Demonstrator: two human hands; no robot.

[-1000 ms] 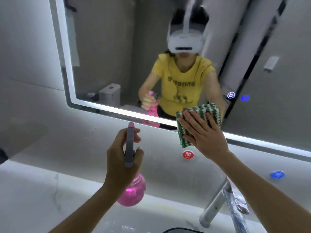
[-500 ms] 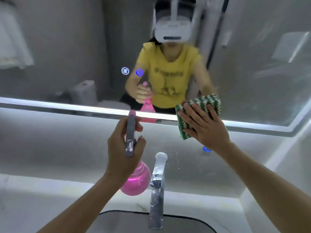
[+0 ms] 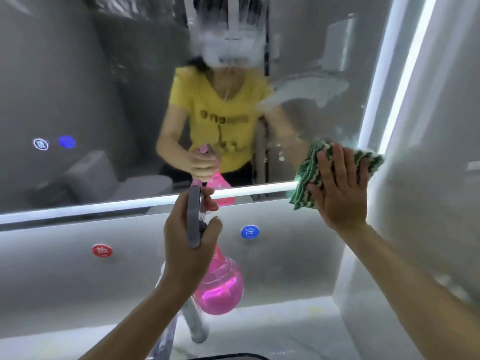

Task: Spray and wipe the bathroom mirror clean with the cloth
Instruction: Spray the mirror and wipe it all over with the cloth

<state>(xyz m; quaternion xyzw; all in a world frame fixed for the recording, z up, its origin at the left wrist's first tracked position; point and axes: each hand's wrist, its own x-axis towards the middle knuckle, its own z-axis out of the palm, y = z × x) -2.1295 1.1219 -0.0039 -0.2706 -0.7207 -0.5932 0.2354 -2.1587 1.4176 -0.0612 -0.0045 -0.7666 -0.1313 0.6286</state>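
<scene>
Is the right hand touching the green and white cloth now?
Touching. The head view shows the right hand lying flat with straight fingers on the green and white cloth, pressing it at the mirror's lower right corner.

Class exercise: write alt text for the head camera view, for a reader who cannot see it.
A person's right hand presses a green-and-white cloth flat against the lower right corner of a streaky, lit-edged bathroom mirror. Their left hand grips a pink spray bottle in front of the mirror's lower edge.
</scene>
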